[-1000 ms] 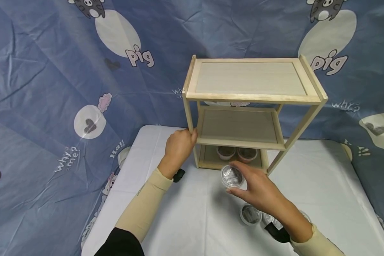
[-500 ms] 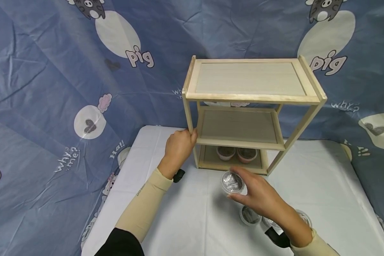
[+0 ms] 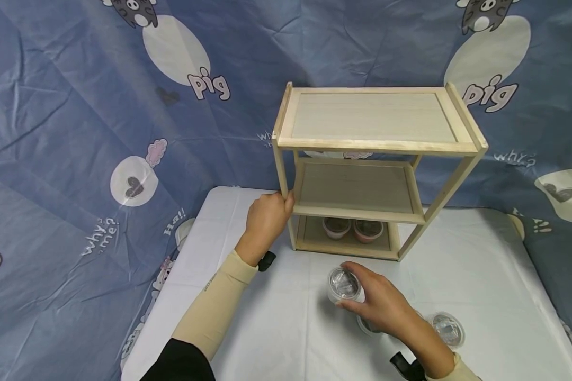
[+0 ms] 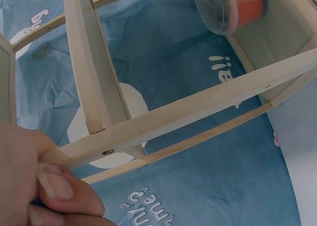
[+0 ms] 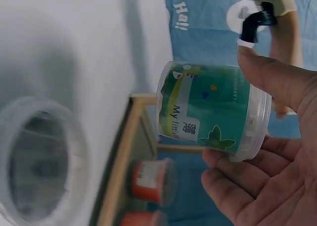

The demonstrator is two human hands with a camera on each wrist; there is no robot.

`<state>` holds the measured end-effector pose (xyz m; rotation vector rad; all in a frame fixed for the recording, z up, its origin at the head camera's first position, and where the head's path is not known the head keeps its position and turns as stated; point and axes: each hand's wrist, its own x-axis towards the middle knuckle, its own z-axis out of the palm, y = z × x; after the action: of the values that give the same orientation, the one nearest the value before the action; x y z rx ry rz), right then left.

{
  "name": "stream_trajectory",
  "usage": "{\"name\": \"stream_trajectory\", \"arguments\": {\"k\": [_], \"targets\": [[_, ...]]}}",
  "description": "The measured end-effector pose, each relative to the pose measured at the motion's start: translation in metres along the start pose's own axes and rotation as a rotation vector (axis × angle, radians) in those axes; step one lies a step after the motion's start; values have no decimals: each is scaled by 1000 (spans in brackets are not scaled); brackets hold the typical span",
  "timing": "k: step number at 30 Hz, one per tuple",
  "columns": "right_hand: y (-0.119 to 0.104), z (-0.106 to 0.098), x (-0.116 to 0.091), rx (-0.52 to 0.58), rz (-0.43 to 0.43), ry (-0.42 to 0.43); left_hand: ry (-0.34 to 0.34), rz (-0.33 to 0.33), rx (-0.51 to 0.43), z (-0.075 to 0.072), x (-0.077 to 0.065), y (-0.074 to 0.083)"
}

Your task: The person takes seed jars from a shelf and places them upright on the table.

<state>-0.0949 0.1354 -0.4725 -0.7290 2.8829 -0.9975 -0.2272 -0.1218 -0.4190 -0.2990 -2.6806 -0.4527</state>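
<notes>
My right hand (image 3: 383,301) holds a small round plastic tub (image 3: 344,284) with a clear lid between thumb and fingers, over the white table in front of the shelf. The right wrist view shows its green label (image 5: 218,104) with a leaf picture. My left hand (image 3: 267,219) grips the left front post of the three-tier wooden shelf (image 3: 372,119). On the bottom tier, two tubs, a left one (image 3: 336,227) and a right one (image 3: 368,230), sit side by side; orange-red contents or sides show in the wrist views.
More lidded tubs stand on the white table (image 3: 267,328) under and beside my right forearm. One tub (image 3: 448,329) lies to its right; another (image 3: 368,327) is partly hidden by the hand. Blue patterned cloth (image 3: 76,159) hangs behind and at the left.
My right hand has drawn the tub a little nearer, away from the shelf's bottom tier. The tub right of the forearm shows more fully. My left hand stays on the post.
</notes>
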Motion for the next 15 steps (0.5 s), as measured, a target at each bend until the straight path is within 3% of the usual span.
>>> {"name": "stream_trajectory", "arguments": {"k": [15], "targets": [[8, 32, -13, 26, 35, -17, -15, -4, 6, 0, 1, 1]]}}
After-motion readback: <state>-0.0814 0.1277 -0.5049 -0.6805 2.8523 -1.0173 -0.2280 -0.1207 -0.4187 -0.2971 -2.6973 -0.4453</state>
